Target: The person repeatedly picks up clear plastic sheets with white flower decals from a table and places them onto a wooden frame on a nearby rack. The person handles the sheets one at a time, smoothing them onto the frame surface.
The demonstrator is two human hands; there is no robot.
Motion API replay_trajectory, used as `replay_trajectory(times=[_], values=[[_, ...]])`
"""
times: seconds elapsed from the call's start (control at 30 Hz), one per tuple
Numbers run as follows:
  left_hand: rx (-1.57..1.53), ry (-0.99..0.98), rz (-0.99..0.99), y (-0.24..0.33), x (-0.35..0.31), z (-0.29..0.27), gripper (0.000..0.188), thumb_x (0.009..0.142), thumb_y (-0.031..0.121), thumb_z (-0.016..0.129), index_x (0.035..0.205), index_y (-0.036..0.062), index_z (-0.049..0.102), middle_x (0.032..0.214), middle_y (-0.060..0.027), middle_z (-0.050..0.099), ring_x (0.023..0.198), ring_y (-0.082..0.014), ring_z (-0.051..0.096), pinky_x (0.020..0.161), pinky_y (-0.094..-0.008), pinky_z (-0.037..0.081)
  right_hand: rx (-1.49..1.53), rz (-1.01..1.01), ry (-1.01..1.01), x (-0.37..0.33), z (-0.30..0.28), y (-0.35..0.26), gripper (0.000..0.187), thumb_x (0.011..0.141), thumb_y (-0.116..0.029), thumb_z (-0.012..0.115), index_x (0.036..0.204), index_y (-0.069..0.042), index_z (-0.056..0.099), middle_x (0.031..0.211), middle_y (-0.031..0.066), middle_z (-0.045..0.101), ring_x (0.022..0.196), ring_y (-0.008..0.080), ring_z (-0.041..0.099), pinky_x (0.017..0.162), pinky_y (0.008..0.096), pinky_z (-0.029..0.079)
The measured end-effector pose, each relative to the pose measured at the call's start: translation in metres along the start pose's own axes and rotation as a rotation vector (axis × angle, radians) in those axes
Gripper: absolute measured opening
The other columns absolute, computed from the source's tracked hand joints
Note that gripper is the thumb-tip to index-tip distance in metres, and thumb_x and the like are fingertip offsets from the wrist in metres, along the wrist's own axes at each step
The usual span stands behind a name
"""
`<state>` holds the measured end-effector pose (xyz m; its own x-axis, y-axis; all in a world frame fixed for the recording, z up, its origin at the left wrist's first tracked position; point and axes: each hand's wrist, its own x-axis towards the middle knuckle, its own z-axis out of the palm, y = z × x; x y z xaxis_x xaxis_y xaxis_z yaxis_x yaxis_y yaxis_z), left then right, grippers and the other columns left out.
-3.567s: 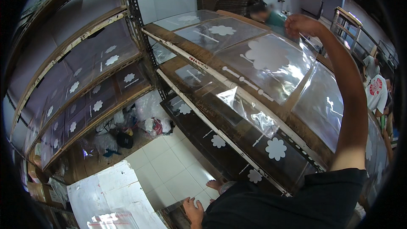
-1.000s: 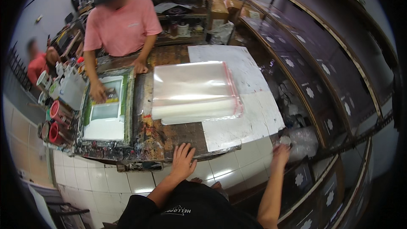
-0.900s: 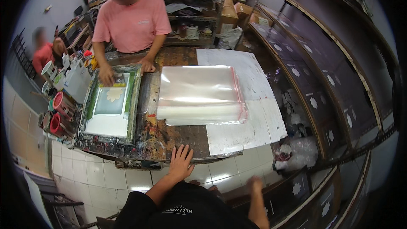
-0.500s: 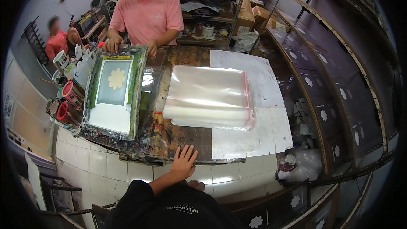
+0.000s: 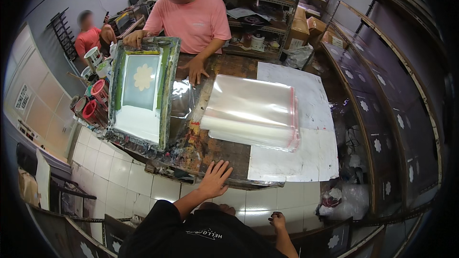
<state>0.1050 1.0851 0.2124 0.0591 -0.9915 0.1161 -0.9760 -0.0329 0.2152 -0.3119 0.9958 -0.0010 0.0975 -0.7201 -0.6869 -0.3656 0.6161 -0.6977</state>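
1. The person's left hand (image 5: 215, 179) lies flat with its fingers spread wide on the near edge of the paint-stained wooden desk (image 5: 210, 148), holding nothing.
2. The person's right hand (image 5: 278, 220) hangs below the desk edge, well apart from the left hand, over the white tiled floor (image 5: 143, 186); its fingers look loosely curled and it seems to grip nothing, though the view is too small to be sure.
3. Just beyond the left hand's fingertips and a little to its right lies a stack of clear plastic bags with red-edged flaps (image 5: 253, 112), resting on large white paper sheets (image 5: 296, 155) that cover the desk's right part.
4. Further off and to the left of the left hand stands a green-framed printing screen with a pale flower shape (image 5: 143, 91), tilted up at its far end.
5. A co-worker in a pink shirt (image 5: 191, 16) stands at the far side of the desk, one hand on the screen's top corner, the other on a clear film beside it.
6. Red paint tins (image 5: 93, 107) sit left of the screen.
7. To the right of the right hand, dark shelves carry sheets printed with white flowers (image 5: 377, 145).
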Motion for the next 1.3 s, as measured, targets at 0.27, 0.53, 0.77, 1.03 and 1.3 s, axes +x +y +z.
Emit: replay_trajectory(times=[0.27,0.53,0.77,1.03,1.3], values=[[-0.224,0.14,-0.027,-0.001,0.002,0.005,0.066,0.085,0.031,0.069,0.141,0.0054,0.047,0.15,-0.0211,0.04,0.143,-0.0391,0.031,0.117,-0.056,0.022,-0.238,-0.085,-0.106,0.008,-0.009,0.089,0.028,0.091,-0.016,0.065,0.113,0.003,0.064,0.102,0.0146,0.069,0.085,0.0234,0.071,0.065,0.0354,0.055],[-0.203,0.749,-0.253,-0.013,0.025,-0.05,0.069,0.078,0.01,0.074,0.14,0.0016,0.045,0.142,-0.0225,0.044,0.134,-0.0417,0.042,0.109,-0.0556,0.035,-0.417,0.149,-0.013,-0.103,-0.021,0.01,0.031,0.088,-0.016,0.066,0.112,0.004,0.067,0.095,0.0148,0.072,0.085,0.0252,0.069,0.076,0.037,0.056],[0.259,0.478,-0.122,-0.044,0.107,-0.102,0.089,0.075,0.016,0.077,0.151,0.0083,0.031,0.157,-0.0232,0.027,0.144,-0.0419,0.028,0.116,-0.0619,0.022,-0.297,0.049,0.142,-0.043,-0.043,0.091,0.023,0.089,-0.013,0.062,0.104,0.004,0.068,0.088,0.0142,0.071,0.08,0.0247,0.069,0.069,0.0367,0.055],[0.292,0.394,0.163,-0.044,0.158,-0.051,0.038,0.084,0.014,0.064,0.121,0.0041,0.062,0.135,-0.0117,0.059,0.132,-0.0335,0.048,0.114,-0.0612,0.027,-0.096,-0.088,0.092,-0.04,-0.007,0.074,0.027,0.097,-0.021,0.062,0.109,0.003,0.065,0.083,0.0095,0.067,0.079,0.0193,0.069,0.067,0.0319,0.054],[0.073,0.26,0.476,0.051,0.105,-0.072,0.04,0.084,0.012,0.062,0.124,0.003,0.062,0.135,-0.0103,0.059,0.127,-0.032,0.051,0.112,-0.0648,0.027,0.766,-0.386,-0.309,-0.167,0.042,-0.2,0.049,0.099,-0.031,0.061,0.139,-0.007,0.043,0.138,0.014,0.052,0.123,0.0324,0.056,0.098,0.0451,0.05]])
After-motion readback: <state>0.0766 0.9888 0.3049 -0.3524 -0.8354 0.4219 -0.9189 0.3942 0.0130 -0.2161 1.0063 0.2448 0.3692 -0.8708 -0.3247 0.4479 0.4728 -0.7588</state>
